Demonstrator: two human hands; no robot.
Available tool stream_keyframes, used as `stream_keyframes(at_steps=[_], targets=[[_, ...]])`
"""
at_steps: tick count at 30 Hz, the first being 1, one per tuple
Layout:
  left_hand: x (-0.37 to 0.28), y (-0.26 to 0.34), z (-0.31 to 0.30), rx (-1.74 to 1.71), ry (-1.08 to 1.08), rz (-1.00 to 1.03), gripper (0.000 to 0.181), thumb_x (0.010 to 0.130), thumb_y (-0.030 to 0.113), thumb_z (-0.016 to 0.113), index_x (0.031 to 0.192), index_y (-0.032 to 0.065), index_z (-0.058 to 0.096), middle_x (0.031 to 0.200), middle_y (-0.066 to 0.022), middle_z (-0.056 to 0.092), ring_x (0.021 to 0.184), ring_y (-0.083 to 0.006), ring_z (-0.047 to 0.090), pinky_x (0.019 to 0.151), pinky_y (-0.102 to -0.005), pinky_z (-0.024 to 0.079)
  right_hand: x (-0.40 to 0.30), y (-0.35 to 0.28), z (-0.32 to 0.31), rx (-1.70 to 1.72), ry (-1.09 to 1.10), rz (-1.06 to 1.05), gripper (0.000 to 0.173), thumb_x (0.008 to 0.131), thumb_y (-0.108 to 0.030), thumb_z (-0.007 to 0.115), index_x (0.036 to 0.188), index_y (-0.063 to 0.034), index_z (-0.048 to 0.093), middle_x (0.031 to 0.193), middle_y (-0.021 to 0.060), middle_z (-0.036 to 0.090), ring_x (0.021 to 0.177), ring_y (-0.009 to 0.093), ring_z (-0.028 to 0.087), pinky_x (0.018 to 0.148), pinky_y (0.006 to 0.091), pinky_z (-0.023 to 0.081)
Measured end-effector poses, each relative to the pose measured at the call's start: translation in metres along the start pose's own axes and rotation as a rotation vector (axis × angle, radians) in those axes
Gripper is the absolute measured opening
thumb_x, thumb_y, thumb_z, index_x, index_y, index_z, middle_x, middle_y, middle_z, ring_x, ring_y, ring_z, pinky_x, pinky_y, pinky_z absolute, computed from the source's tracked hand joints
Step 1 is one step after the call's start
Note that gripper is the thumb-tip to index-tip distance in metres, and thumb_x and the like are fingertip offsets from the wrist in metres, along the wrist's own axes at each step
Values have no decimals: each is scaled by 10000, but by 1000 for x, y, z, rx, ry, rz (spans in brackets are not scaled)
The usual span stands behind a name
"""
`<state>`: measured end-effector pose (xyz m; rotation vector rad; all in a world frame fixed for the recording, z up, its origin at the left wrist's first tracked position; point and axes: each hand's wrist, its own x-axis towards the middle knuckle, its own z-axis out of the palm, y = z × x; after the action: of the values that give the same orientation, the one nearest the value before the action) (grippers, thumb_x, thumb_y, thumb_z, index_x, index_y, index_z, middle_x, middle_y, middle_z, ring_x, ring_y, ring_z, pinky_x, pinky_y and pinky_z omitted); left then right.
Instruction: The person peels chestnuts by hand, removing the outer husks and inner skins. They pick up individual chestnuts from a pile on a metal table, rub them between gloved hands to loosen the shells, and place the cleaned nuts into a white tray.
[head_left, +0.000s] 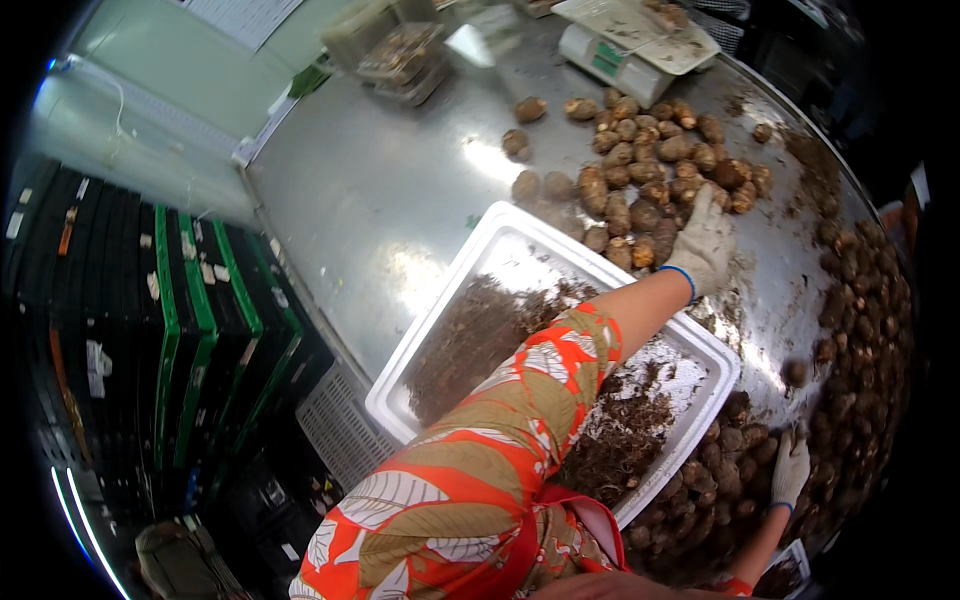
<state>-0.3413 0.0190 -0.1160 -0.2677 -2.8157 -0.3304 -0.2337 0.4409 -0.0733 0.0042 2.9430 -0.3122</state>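
Before me on a steel table lies a loose group of brown taro corms (645, 172), some with pale orange patches. My left hand, in a cotton glove with a blue cuff (701, 244), reaches across a white foam tray (487, 225) and rests its fingers on the near right side of that group; whether it grips a corm cannot be told. Brown root fibres and dirt (480, 337) lie in the tray under my arm. My right hand, gloved too (791, 469), is low on the right at the edge of a large heap of corms (862, 360); its fingertips are unclear.
A white weighing scale (637, 56) stands at the table's far side. Clear plastic containers (405, 60) hold brown pieces at the back. Stacked black and green crates (172, 322) stand on the left, beside a grey slotted crate (345, 427). Dirt lies along the table's right edge.
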Motion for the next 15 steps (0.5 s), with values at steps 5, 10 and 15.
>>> stream_keyframes(at_steps=[5,10,15], targets=[[-2,1,6,-30,-1,-1,400,881,180,445,1115,-54,670,1273,-260,599,1382,-422,420,1215,-641,31,54,0,-30,-218,-419,-11,408,912,-333,643,1047,48,701,991,200,740,917,314,689,814,397,521],[-2,-1,30,8,13,-20,398,901,190,425,1123,-22,678,1277,-252,614,1385,-413,419,1214,-649,18,180,-72,-45,-129,157,-231,621,995,-389,541,1385,92,490,1425,290,500,1330,405,466,1116,430,347],[-1,1,9,41,-136,-46,458,874,240,482,1225,-2,650,1319,-226,597,1399,-390,407,1227,-621,7,205,-76,22,-632,16,-194,642,963,-450,569,1383,34,526,1395,237,535,1376,409,407,1156,427,323]])
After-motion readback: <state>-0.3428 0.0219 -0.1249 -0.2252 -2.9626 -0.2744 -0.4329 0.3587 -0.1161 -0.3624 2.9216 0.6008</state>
